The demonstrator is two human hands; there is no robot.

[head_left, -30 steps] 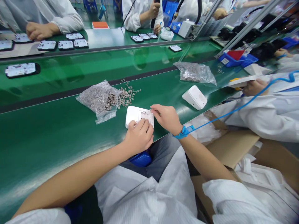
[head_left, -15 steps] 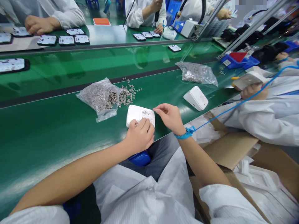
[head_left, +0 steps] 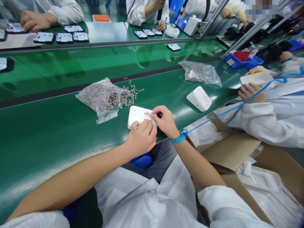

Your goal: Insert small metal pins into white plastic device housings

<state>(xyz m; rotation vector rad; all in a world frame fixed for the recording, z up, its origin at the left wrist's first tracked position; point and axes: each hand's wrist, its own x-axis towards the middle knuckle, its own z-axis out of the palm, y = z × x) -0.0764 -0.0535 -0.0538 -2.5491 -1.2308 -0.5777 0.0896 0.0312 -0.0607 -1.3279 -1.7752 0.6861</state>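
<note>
- Now the left hand (head_left: 141,139) clamps the white housing (head_left: 136,115) at its near edge.
- Right hand (head_left: 165,122), fingertips pinched together over the housing, perhaps on a screw.
- Screw bag (head_left: 98,98) lies just beyond the housing.

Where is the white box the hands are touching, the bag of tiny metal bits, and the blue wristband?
white box (head_left: 135,114): head view, bare top left part.
bag of tiny metal bits (head_left: 98,96): head view, middle of bag.
blue wristband (head_left: 178,138): head view, band on right wrist.

Site was an electronics assembly line in a factory. Long green conveyor belt (head_left: 59,126) ran between facing workers in white coats; rows of small circuit boards (head_left: 64,37) lay opposite, bags of tiny parts (head_left: 99,98), white device housings (head_left: 199,98), blue grounding wrist strap (head_left: 178,138).
</note>
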